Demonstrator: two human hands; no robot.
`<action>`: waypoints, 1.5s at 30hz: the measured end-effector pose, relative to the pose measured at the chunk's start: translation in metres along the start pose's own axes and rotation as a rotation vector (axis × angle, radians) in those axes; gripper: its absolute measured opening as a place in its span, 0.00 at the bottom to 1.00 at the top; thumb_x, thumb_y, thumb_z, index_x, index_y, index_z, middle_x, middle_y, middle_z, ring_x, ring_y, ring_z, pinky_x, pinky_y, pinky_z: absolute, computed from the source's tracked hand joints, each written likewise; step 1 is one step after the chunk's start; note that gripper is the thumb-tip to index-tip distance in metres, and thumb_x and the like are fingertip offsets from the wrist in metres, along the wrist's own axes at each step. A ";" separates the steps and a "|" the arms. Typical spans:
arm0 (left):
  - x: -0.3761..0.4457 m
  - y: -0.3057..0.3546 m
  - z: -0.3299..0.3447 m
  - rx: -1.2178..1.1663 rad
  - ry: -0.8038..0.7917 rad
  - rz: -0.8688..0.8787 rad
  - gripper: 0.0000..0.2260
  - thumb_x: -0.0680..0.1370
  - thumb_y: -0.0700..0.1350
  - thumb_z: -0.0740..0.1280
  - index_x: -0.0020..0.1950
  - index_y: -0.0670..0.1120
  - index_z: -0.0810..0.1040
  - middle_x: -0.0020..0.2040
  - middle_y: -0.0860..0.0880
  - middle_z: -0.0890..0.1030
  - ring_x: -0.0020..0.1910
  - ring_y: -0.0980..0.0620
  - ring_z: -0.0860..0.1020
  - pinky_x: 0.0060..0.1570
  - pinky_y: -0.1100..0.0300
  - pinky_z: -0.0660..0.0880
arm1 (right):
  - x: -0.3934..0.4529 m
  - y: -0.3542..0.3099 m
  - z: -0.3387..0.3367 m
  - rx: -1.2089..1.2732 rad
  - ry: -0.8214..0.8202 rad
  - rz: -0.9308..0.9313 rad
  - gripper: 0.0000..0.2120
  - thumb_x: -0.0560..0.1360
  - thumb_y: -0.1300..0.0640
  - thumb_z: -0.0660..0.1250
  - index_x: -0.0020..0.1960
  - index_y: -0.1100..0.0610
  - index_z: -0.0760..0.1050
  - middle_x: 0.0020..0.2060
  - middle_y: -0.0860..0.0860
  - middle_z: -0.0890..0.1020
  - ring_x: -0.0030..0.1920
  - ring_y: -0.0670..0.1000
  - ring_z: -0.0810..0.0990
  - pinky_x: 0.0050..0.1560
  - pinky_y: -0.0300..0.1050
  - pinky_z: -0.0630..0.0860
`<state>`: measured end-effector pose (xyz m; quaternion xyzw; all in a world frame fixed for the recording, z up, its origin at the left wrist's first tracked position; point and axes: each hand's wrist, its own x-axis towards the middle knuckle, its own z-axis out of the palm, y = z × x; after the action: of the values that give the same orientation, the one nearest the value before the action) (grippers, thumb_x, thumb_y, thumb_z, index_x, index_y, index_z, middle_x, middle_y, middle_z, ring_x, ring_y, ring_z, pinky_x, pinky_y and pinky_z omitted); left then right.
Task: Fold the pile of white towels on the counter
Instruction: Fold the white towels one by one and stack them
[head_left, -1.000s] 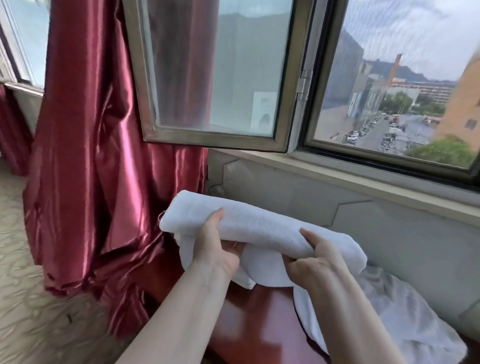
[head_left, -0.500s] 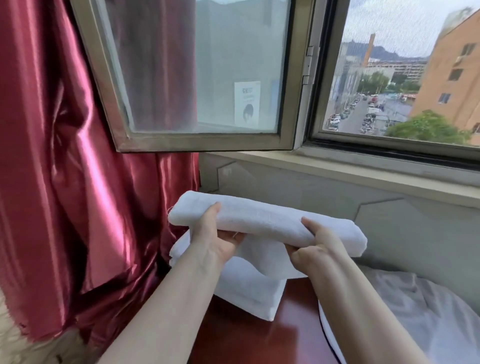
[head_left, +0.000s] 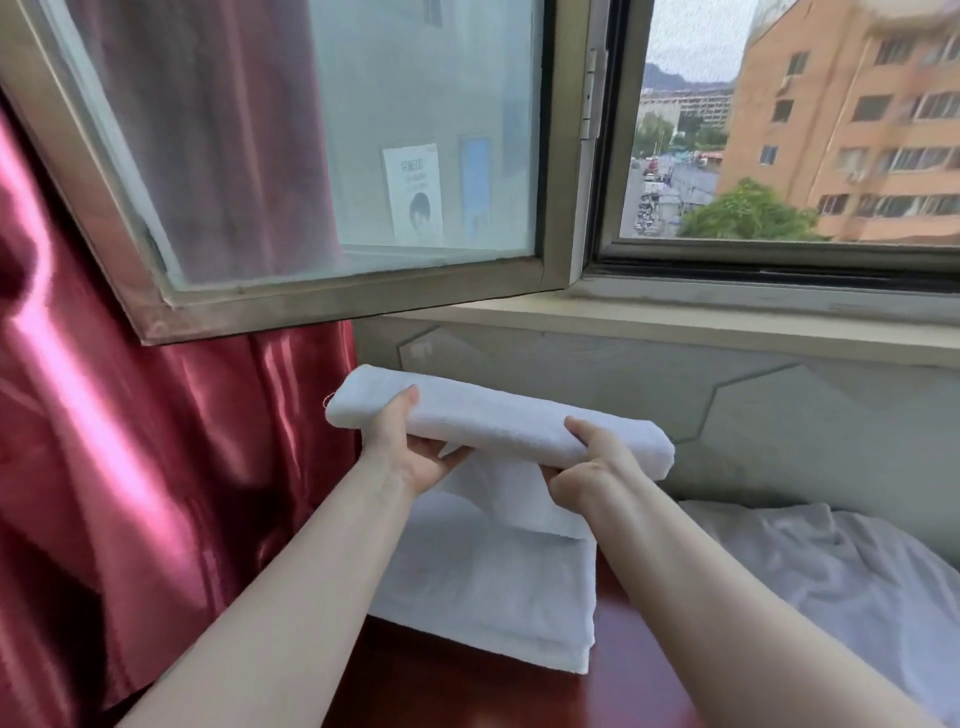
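Note:
I hold a white towel (head_left: 498, 421) folded into a long band in the air, level, above the dark red counter (head_left: 467, 691). My left hand (head_left: 410, 452) grips it near its left end, thumb on top. My right hand (head_left: 587, 467) grips it near the right end, thumb on top too. Part of this towel hangs down between my hands. Below it a folded white towel (head_left: 488, 587) lies flat on the counter. A crumpled pile of white towels (head_left: 841, 577) lies on the counter to the right.
An open window sash (head_left: 332, 291) juts into the room just above the held towel. A red satin curtain (head_left: 130, 441) hangs at the left, beside the counter. A pale sill (head_left: 727, 327) and grey wall panel (head_left: 779, 415) run behind.
The view has swung to the right and drawn closer. The folded towel on the counter has come into full view under the held one. Both hands keep the same grip.

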<state>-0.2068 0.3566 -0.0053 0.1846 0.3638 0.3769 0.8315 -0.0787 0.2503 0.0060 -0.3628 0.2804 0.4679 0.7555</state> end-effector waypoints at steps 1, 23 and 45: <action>0.007 0.007 0.000 0.000 -0.034 0.003 0.16 0.79 0.48 0.66 0.65 0.44 0.73 0.56 0.41 0.82 0.53 0.42 0.81 0.39 0.40 0.76 | 0.004 0.003 0.005 0.015 -0.023 -0.020 0.17 0.68 0.67 0.76 0.56 0.57 0.81 0.50 0.55 0.83 0.48 0.57 0.83 0.52 0.51 0.81; 0.086 -0.024 -0.124 -0.059 -0.133 -0.105 0.14 0.80 0.49 0.63 0.63 0.46 0.78 0.54 0.45 0.85 0.50 0.46 0.84 0.47 0.52 0.78 | 0.094 0.098 -0.070 0.211 0.004 -0.217 0.22 0.70 0.69 0.74 0.62 0.57 0.78 0.53 0.56 0.84 0.49 0.56 0.85 0.36 0.49 0.81; 0.075 -0.047 -0.185 -0.070 -0.151 -0.133 0.15 0.79 0.44 0.62 0.63 0.45 0.80 0.60 0.43 0.82 0.57 0.44 0.82 0.49 0.48 0.81 | 0.117 0.127 -0.116 0.101 0.032 -0.304 0.31 0.65 0.73 0.71 0.67 0.59 0.74 0.57 0.56 0.83 0.56 0.59 0.82 0.44 0.53 0.79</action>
<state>-0.2873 0.3892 -0.1911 0.1586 0.2983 0.3186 0.8857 -0.1569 0.2532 -0.1869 -0.3698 0.2573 0.3276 0.8305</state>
